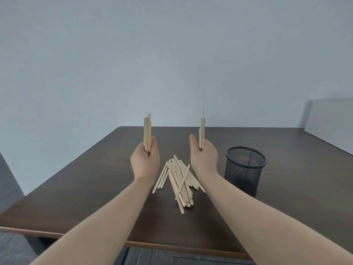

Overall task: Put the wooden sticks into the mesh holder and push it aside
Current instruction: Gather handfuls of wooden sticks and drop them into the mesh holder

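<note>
Tabletop (95, 178): dark wood; we see it bearing all items.
Mesh holder (245, 170): black, upright, right of our right hand.
Loose sticks (177, 180): piled on the tabletop between our forearms.
Left hand (145, 162): closed round an upright left bundle (147, 131).
Right hand (204, 158): closed round an upright right bundle (202, 132).

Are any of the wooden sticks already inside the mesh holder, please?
No, the mesh holder looks empty; sticks are in both hands and piled on the table.
</note>
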`<action>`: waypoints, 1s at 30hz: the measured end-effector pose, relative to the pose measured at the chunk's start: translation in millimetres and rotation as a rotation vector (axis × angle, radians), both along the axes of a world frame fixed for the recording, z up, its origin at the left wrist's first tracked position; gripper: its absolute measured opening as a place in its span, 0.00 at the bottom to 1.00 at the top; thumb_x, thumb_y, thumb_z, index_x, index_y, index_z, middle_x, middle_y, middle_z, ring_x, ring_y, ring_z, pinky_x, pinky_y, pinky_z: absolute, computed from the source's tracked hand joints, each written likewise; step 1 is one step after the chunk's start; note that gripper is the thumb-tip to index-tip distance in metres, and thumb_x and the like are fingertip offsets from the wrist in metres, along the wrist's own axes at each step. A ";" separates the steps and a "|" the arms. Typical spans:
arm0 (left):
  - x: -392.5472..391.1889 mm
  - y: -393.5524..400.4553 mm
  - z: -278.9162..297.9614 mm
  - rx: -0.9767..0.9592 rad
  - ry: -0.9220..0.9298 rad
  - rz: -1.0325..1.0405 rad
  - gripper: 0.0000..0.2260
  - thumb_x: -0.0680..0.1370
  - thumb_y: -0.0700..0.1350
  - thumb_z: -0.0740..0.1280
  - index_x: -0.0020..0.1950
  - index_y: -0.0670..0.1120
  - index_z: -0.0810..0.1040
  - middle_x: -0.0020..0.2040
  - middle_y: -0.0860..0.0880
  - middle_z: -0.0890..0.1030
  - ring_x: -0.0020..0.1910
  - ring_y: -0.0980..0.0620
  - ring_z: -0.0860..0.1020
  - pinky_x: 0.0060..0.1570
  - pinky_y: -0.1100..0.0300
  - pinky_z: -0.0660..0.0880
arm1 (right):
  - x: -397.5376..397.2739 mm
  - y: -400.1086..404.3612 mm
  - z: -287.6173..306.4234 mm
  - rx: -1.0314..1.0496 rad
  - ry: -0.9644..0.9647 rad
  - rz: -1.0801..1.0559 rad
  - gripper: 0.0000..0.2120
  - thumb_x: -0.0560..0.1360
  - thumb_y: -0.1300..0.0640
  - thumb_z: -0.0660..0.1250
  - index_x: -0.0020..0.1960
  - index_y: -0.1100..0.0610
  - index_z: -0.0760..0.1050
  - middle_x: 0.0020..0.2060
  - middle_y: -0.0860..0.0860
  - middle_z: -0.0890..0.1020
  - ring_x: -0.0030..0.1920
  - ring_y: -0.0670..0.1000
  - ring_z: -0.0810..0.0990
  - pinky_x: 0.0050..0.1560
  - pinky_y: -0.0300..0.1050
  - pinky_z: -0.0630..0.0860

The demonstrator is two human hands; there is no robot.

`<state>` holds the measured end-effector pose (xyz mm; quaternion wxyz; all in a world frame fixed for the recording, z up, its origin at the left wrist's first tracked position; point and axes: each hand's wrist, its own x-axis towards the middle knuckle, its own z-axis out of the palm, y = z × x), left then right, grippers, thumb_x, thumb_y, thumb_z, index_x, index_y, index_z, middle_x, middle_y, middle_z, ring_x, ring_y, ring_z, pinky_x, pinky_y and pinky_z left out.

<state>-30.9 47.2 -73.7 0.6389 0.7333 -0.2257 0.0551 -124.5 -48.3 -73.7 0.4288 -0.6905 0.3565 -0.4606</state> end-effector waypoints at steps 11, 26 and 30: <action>-0.6 -5.4 -3.5 0.053 -0.053 0.008 0.21 0.78 0.50 0.63 0.31 0.46 0.58 0.28 0.50 0.63 0.29 0.50 0.62 0.31 0.57 0.62 | -4.1 4.4 -12.6 0.056 -0.186 0.048 0.26 0.74 0.44 0.67 0.29 0.54 0.56 0.25 0.48 0.62 0.30 0.50 0.63 0.34 0.50 0.71; -6.1 -9.7 -2.9 0.054 0.021 -0.077 0.24 0.79 0.49 0.62 0.27 0.47 0.55 0.25 0.52 0.59 0.26 0.52 0.57 0.29 0.59 0.57 | -4.1 5.4 -10.9 0.012 -0.102 0.077 0.25 0.78 0.48 0.64 0.29 0.54 0.57 0.26 0.48 0.62 0.28 0.47 0.61 0.31 0.40 0.61; -11.3 -14.1 18.6 -0.010 0.061 -0.108 0.24 0.79 0.48 0.61 0.28 0.47 0.54 0.25 0.51 0.58 0.26 0.52 0.57 0.29 0.59 0.57 | -8.4 5.6 10.4 -0.015 -0.120 0.074 0.25 0.79 0.47 0.62 0.29 0.54 0.55 0.25 0.48 0.62 0.27 0.48 0.60 0.33 0.42 0.61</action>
